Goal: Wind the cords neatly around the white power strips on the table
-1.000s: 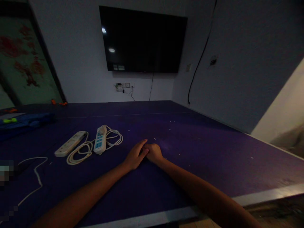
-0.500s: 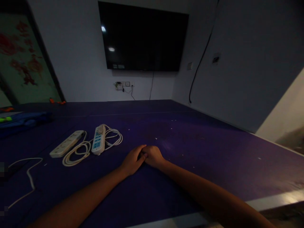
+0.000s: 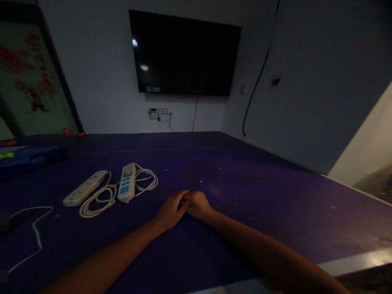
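Both my forearms lie on a dark purple table [image 3: 275, 196], and my hands meet at its middle. My left hand [image 3: 169, 211] rests flat with its fingers stretched out, the fingertips touching my right hand [image 3: 199, 205]. My right hand is curled into a loose fist on the tabletop, and nothing shows in it. The nearest things are two power strips to the left: one with blue sockets [image 3: 125, 188] and a plain white one [image 3: 85, 193], their white cords [image 3: 98, 204] coiled between and around them.
A loose white cable [image 3: 33, 228] snakes over the table's left side. A blue object [image 3: 30, 157] lies at the far left. A dark wall-mounted screen [image 3: 185, 55] hangs ahead above wall sockets [image 3: 159, 111]. The table's pale front edge [image 3: 352, 263] runs at lower right.
My hands stay joined in the same spot on the table. Only the camera has shifted slightly; the power strips and cords have not moved.
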The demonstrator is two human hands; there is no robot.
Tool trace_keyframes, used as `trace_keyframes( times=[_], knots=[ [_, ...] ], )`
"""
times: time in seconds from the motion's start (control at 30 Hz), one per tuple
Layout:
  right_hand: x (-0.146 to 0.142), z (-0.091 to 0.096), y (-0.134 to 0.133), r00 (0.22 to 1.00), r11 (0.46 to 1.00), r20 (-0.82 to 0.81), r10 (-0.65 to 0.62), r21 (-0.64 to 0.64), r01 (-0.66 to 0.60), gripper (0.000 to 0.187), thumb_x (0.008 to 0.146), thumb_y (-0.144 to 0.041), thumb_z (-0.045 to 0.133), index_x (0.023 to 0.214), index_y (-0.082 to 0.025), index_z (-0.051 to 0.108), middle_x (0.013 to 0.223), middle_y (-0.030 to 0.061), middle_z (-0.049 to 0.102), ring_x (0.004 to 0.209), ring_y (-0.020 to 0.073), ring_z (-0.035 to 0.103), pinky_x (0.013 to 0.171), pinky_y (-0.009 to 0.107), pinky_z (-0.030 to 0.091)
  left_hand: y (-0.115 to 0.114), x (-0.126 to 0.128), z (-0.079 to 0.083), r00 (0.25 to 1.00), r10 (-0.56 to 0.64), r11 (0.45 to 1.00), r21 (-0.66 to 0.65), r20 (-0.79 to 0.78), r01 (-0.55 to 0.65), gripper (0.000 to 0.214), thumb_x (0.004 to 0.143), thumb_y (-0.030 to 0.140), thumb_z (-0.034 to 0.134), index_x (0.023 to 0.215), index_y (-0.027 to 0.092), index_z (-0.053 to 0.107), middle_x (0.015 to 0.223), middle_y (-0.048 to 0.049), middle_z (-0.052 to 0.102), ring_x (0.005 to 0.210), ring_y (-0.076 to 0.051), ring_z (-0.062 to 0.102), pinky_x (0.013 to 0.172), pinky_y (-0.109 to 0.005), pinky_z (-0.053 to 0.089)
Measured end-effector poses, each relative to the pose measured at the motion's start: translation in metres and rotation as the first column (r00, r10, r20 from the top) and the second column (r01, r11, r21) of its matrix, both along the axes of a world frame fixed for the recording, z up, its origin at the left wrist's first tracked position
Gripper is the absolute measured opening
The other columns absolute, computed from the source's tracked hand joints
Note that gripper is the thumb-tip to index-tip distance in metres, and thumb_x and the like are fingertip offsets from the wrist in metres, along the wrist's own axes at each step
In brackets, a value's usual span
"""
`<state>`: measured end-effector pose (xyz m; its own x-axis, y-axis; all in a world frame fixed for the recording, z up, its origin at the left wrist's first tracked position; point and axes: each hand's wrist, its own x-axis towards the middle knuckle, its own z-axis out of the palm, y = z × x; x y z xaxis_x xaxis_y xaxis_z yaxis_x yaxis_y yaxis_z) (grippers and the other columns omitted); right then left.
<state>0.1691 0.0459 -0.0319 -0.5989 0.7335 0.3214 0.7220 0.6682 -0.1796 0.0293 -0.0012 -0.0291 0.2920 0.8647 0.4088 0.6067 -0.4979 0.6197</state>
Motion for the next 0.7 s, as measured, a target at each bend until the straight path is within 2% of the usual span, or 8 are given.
trace_keyframes(
  times=[0.37,0.7],
  knots=[
    [0.0002,-0.0026,0.0018,1.0,1.0,-0.01,0.012,0.005,-0.012,0.017,0.074,-0.018,0.049,0.072,-0.016,0.066,0.074,0.0054,0.069,0.062,0.0132,0.061,0.052,0.023,0.028,0.0003,-0.0002,-0.0004,1.0,0.005,1.0,0.005,-0.019,-0.005,0.039,0.087,0.033,0.044,0.123,0.019,0.051,0.121,-0.009,0.061,0.111,-0.021,0.056,0.097,-0.035,0.041],
    [-0.0001,0.0025,-0.0014,1.0,1.0,0.009,-0.009,-0.024,0.01,0.018,0.072,-0.017,0.049,0.073,-0.017,0.066,0.077,0.0051,0.07,0.065,0.0142,0.063,0.053,0.023,0.029,0.0,-0.0005,0.0,1.0,0.004,1.0,-0.01,-0.011,-0.004,0.041,0.087,0.034,0.044,0.124,0.019,0.05,0.121,-0.0095,0.06,0.112,-0.021,0.056,0.097,-0.035,0.041]
  ],
)
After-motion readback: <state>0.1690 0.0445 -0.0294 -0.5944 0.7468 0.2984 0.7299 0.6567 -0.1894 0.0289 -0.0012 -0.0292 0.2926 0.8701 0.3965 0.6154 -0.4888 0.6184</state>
